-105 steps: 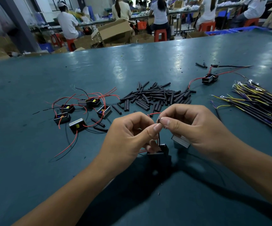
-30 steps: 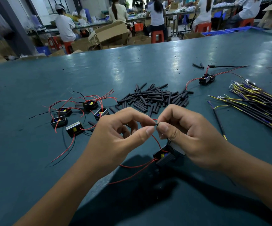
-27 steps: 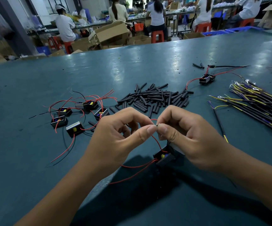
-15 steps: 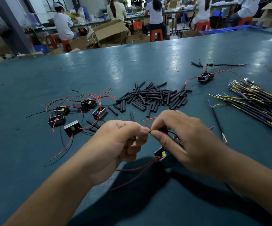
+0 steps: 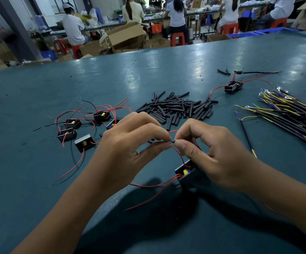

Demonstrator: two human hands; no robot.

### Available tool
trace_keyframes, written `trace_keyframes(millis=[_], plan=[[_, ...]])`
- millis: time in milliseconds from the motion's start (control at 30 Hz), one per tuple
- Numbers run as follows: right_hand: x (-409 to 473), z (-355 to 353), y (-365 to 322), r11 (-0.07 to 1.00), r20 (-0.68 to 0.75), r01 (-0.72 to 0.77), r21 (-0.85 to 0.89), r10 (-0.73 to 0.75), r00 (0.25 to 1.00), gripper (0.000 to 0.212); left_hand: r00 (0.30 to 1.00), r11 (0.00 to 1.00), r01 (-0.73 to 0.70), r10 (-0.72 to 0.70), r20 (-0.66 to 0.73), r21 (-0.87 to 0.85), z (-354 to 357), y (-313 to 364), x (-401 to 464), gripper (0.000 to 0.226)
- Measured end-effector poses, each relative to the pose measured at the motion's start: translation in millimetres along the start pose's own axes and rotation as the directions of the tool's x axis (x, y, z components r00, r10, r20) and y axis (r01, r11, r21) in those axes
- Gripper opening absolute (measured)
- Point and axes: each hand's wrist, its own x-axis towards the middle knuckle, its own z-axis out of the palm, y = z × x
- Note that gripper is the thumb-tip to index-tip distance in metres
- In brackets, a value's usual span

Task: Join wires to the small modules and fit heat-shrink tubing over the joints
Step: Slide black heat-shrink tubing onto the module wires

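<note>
Both hands (image 5: 130, 143) (image 5: 220, 153) pinch thin red wire (image 5: 180, 156) above boxy black module (image 5: 185, 170)

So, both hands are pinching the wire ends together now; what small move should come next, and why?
Probably keep twisting the pinched ends into a firm joint. The left hand and right hand meet at the red wire above the module, and no heat-shrink tube covers that spot yet; the tube pile lies beyond.

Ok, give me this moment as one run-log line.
step: joining wire ends | left hand: pinches red wire | right hand: pinches wire end | module: under right hand | tubing pile: beyond hands
</note>
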Motion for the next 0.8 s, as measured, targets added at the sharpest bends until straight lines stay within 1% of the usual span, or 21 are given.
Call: trace_keyframes(millis=[133, 167, 200, 233, 267, 300, 367, 400, 433, 467, 500, 533, 567, 600, 633, 700, 767, 800], plan=[[0, 0, -2, 0.999, -0.001, 0.026, -0.035, -0.026, 1.000, 0.011, 0.999, 1.000, 0.006, -0.006, 0.053, -0.005, -1, 5, 3, 0.012], [0, 0, -2, 0.999, -0.003, 0.030, -0.042, -0.030, 1.000, 0.011, 0.997, 0.999, 0.038, -0.036, 0.073, -0.033, -1, 8, 3, 0.010], [0, 1, -2, 0.998, -0.006, 0.033, -0.045, -0.034, 0.999, 0.010, 0.991, 0.990, 0.106, -0.097, 0.096, -0.093, -2, 10, 3, 0.008], [0, 1, -2, 0.998, -0.007, 0.036, -0.051, -0.037, 0.999, 0.010, 0.973, 0.959, 0.214, -0.192, 0.130, -0.185, -2, 13, 2, 0.008], [0, 1, -2, 0.997, -0.004, 0.038, -0.061, -0.038, 0.999, 0.010, 0.937, 0.893, 0.343, -0.301, 0.179, -0.291, -1, 14, 2, 0.010], [-1, 2, -2, 0.996, 0.001, 0.038, -0.077, -0.038, 0.999, 0.009, 0.885, 0.799, 0.464, -0.401, 0.236, -0.382, 0, 16, 2, 0.011], [-2, 2, -1, 0.993, 0.015, 0.042, -0.112, -0.041, 0.999, 0.012, 0.764, 0.581, 0.641, -0.544, 0.346, -0.503, 2, 17, 2, 0.012], [-2, 3, -1, 0.991, 0.021, 0.049, -0.128, -0.046, 0.999, 0.015, 0.697, 0.454, 0.705, -0.589, 0.410, -0.545, 2, 19, 3, 0.011], [-2, 3, -2, 0.989, 0.027, 0.056, -0.140, -0.053, 0.998, 0.017, 0.632, 0.322, 0.750, -0.605, 0.484, -0.577, 2, 20, 4, 0.011], [-2, 4, -2, 0.987, 0.032, 0.062, -0.146, -0.058, 0.998, 0.019, 0.578, 0.197, 0.779, -0.593, 0.561, -0.595, 2, 20, 5, 0.011], [-1, 4, -3, 0.987, 0.037, 0.066, -0.144, -0.061, 0.997, 0.020, 0.536, 0.093, 0.797, -0.564, 0.628, -0.596, 1, 20, 5, 0.011], [-1, 4, -3, 0.989, 0.041, 0.069, -0.135, -0.063, 0.997, 0.019, 0.509, 0.026, 0.807, -0.536, 0.673, -0.590, 1, 20, 5, 0.012], [-1, 4, -3, 0.991, 0.045, 0.065, -0.117, -0.060, 0.997, 0.017, 0.505, 0.011, 0.809, -0.524, 0.686, -0.587, 1, 20, 4, 0.012], [0, 5, -3, 0.995, 0.047, 0.053, -0.088, -0.049, 0.998, 0.015, 0.523, 0.047, 0.803, -0.533, 0.665, -0.594, 1, 20, 4, 0.012], [0, 4, -2, 0.998, 0.046, 0.032, -0.051, -0.029, 0.998, 0.014, 0.564, 0.123, 0.782, -0.554, 0.612, -0.610, 2, 19, 4, 0.012], [1, 2, 0, 1.000, 0.042, -0.013, 0.021, 0.012, 0.999, 0.015, 0.685, 0.309, 0.690, -0.571, 0.453, -0.654, 2, 18, 5, 0.010], [1, -1, 1, 0.997, 0.027, -0.033, 0.066, 0.031, 0.999, 0.014, 0.791, 0.497, 0.583, -0.528, 0.309, -0.643, -1, 15, 5, 0.013], [1, -2, 0, 0.996, 0.022, -0.036, 0.082, 0.034, 0.999, 0.014, 0.833, 0.596, 0.536, -0.488, 0.261, -0.597, -3, 14, 5, 0.015]])
